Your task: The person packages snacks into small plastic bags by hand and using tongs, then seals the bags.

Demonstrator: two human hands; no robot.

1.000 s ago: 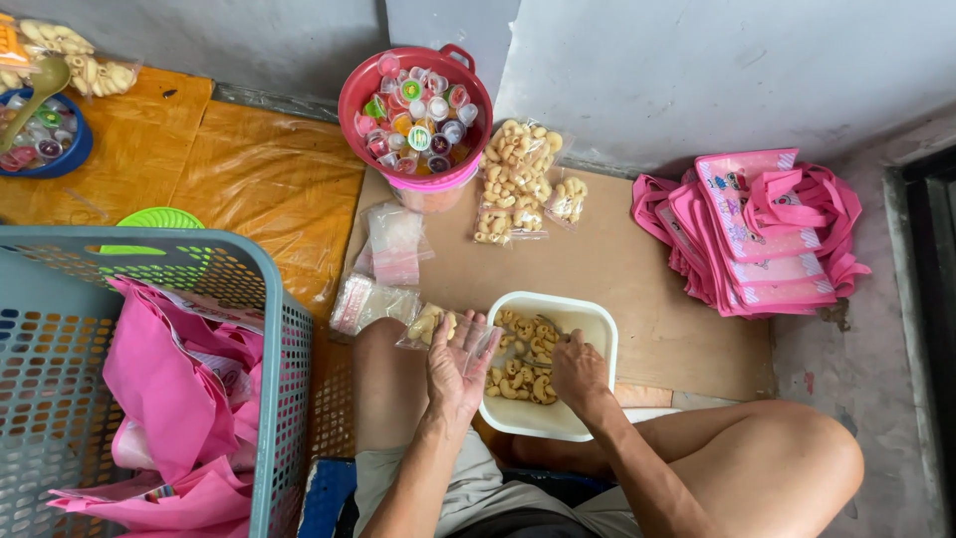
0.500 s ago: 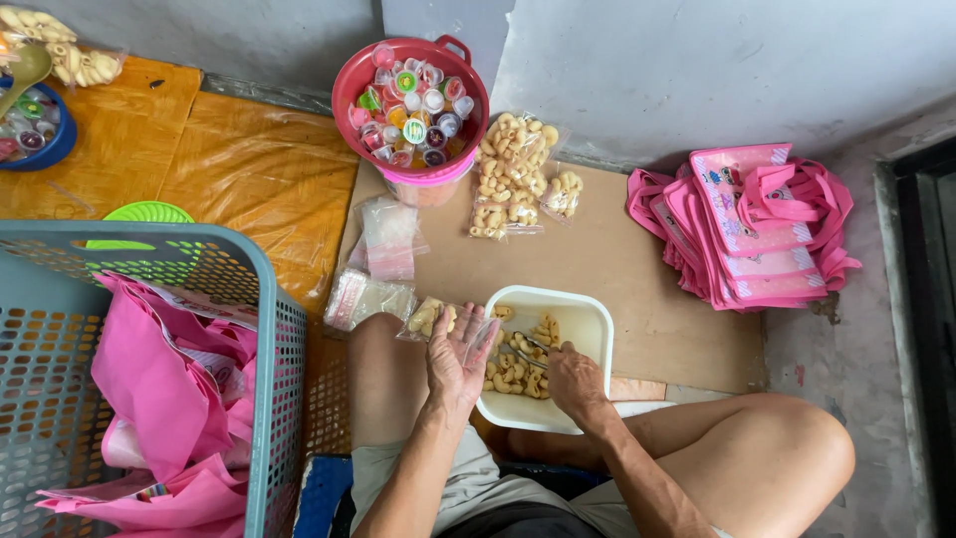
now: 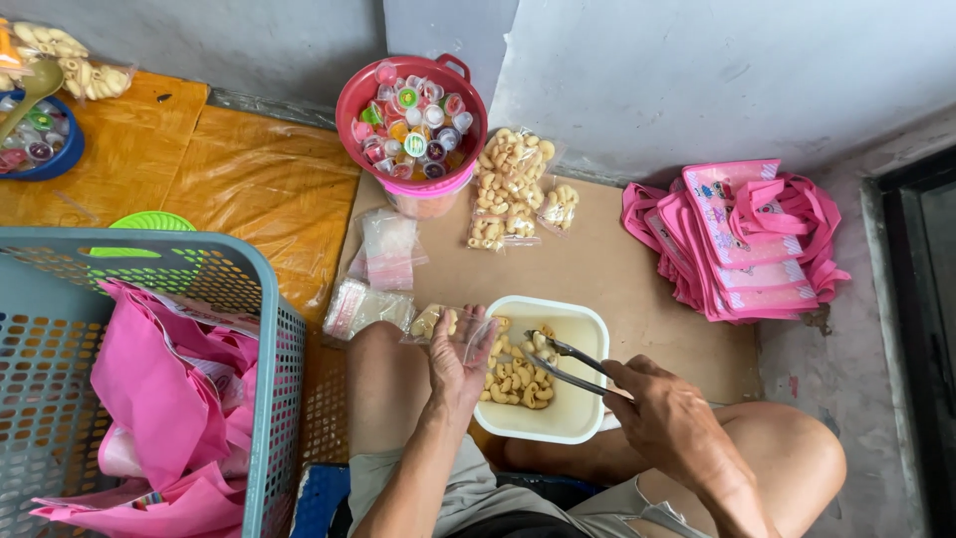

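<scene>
1. pinched around metal tongs [image 3: 561, 361], the right hand [image 3: 669, 418] has its grip clamped on the handles, tips over the white tub [image 3: 583, 329]; whether a snack sits between the tips cannot be told.
2. left hand [image 3: 458, 361], at nine o'clock of the tub, has its grip closed on a small clear bag [image 3: 445, 321], held open and already partly filled with pale curled snacks.
3. the tub rests on a cardboard sheet [image 3: 617, 274] on the floor, between the seated person's knees, about half full of the same curled snacks [image 3: 510, 384].
4. likely trouble: the bag mouth is narrow and soft, so a piece released a little off line could drop onto the cardboard or the knee; a slack grip on the bag could let it fold shut.
5. at twelve o'clock, a red bucket [image 3: 351, 100] holds small sealed jelly cups; just beside it lie filled snack bags [image 3: 508, 189].
6. flat empty clear bags [image 3: 383, 254] lie at ten o'clock of the tub.
7. a stack of pink tote bags [image 3: 742, 239] sits at two o'clock.
8. a blue-grey basket [image 3: 269, 329] at nine o'clock holds more pink bags.
</scene>
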